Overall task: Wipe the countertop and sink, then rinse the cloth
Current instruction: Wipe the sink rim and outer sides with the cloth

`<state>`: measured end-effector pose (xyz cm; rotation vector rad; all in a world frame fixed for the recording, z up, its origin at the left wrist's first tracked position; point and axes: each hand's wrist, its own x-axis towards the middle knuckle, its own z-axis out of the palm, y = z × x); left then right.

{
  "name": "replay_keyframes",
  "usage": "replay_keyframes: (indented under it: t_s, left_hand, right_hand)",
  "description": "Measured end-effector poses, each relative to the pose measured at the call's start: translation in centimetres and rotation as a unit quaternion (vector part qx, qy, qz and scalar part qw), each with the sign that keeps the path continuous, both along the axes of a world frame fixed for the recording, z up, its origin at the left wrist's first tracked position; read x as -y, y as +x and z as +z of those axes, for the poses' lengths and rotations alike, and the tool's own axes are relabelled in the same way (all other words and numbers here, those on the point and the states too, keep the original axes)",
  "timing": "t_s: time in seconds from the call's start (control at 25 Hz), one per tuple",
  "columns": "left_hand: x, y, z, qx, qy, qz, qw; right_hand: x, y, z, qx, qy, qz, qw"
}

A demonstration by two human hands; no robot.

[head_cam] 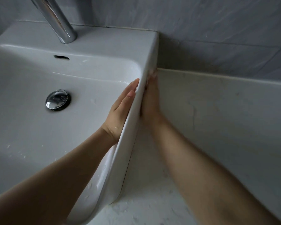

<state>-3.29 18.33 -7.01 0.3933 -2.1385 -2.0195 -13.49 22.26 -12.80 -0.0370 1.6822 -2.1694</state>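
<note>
Two hands on the sink (31, 127), one each side of its right wall. My left hand (120, 111) is inside the basin, fingers straight and together, palm flat on the inner wall, holding nothing. My right hand (150, 101) is outside, fingers looking straight, laid flat on the outer wall in shadow, in the gap between sink and a pale stone upstand (225, 111). Small pale scrap at the right fingertips (152, 75); can't tell if it's the cloth. Sink is glossy white ceramic, boxy with rounded corners and a thin rim, sitting on top of the countertop (152, 205) with its back against the wall. Basin holds a round chrome drain plug (58, 100), scattered water drops and streaks, and a dark overflow slot (61, 57) in the back wall. Chrome faucet (58, 18), a smooth tube, leans up from the back deck. Countertop is white, speckled, matte. Grey marbled tiles (217, 21) behind.
</note>
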Motion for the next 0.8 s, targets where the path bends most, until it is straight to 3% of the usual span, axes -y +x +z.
replay_keyframes:
  t_s: [0.12,0.2,0.4,0.52,0.64,0.8]
  left_hand:
    - [-0.4,-0.1,0.0,-0.001,0.01,-0.003,1.0]
    - [-0.6,0.1,0.2,0.002,0.002,-0.005,1.0]
    - [-0.4,0.1,0.4,0.01,-0.032,0.006,0.999]
    - [-0.4,0.3,0.3,0.015,-0.031,0.0,0.999]
    - [-0.5,0.9,0.7,0.019,-0.106,-0.022,0.994]
    - [-0.9,2.6,1.8,0.067,0.013,-0.065,0.996]
  right_hand:
    - [-3.0,10.5,0.5,-0.019,-0.049,-0.021,0.998]
    - [-3.6,13.1,1.8,-0.027,-0.075,-0.038,0.996]
    - [-1.8,5.3,3.6,0.011,-0.044,-0.039,0.998]
    - [-3.1,11.4,3.8,-0.014,-0.062,-0.043,0.997]
    - [-3.8,13.7,3.3,-0.054,-0.063,-0.035,0.996]
    - [-2.1,6.6,4.6,0.018,-0.048,-0.019,0.999]
